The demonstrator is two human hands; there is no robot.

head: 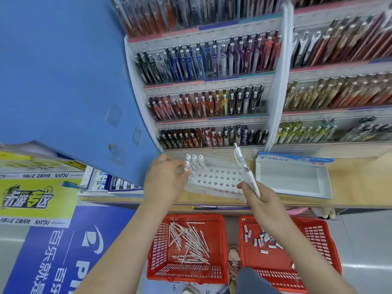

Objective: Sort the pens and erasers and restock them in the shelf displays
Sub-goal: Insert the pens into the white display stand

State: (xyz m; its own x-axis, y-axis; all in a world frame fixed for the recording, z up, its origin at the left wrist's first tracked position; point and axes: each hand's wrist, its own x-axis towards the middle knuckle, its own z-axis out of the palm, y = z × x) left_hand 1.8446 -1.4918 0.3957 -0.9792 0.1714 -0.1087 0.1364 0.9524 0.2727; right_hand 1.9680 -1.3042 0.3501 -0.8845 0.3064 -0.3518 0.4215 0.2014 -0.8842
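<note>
A white pen holder tray [218,179] with rows of round holes lies on the wooden shelf ledge. Three white pens [194,161] stand in its far left holes. My left hand [164,181] pinches another white pen [186,166] at the tray's left edge, over a hole. My right hand [262,200] grips a white pen [246,169] pointing up and away, above the tray's right end. On the floor, the left red basket [161,240] holds several white pens and the right red basket [314,236] holds several small erasers [262,238].
An open white and blue box [293,177] stands right of the tray. Tiered displays of pens [210,58] fill the shelves behind. A blue panel [63,81] rises at the left, with boxes [118,183] beneath it. My feet [233,264] stand between the baskets.
</note>
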